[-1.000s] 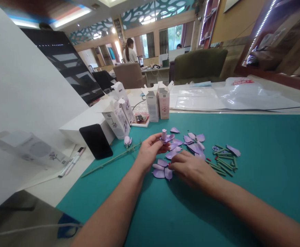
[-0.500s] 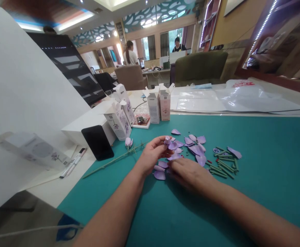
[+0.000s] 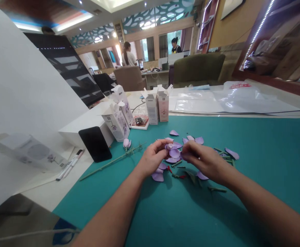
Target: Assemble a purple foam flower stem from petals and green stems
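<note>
My left hand (image 3: 152, 157) is clamped on a purple flower (image 3: 175, 153) over the green mat (image 3: 268, 154); my right hand (image 3: 204, 158) curls just beside it, whether gripping anything I cannot tell

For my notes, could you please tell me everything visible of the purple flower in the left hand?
The purple flower has a paler centre and broad, rounded, plastic-looking petals. It appears tilted, pinched in the left hand over the green mat. The right hand is close beside it; whether they touch is unclear.
</note>
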Available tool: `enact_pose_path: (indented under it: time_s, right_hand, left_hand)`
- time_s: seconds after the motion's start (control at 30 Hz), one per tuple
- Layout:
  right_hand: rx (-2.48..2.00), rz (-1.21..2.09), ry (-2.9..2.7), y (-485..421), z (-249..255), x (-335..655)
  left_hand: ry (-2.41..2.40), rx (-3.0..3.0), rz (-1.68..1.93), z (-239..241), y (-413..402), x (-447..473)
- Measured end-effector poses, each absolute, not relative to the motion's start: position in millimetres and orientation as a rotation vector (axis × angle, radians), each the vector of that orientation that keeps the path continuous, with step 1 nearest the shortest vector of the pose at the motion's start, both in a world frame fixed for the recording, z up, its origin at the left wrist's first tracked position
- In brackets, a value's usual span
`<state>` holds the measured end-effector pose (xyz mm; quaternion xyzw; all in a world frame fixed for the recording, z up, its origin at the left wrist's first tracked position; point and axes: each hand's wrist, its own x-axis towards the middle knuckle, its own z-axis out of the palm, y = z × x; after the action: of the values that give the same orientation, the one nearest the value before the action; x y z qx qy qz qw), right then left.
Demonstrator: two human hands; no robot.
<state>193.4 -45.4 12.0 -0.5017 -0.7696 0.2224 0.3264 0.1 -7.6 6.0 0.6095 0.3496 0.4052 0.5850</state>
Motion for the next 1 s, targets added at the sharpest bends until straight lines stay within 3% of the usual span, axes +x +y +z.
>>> enact_pose_path:
  time_s: [0.47,1.0]
  right_hand:
    - [-1.517,0.241,-1.874,-52.2,20.5,191.1]
    - [-1.422,-0.076,-1.981,-56.4,17.9,185.8]
  left_hand:
    - [0.958,2.016,0.879,-0.7,-13.7,2.8]
    - [0.981,2.121,0.881,1.7,-15.8,3.3]
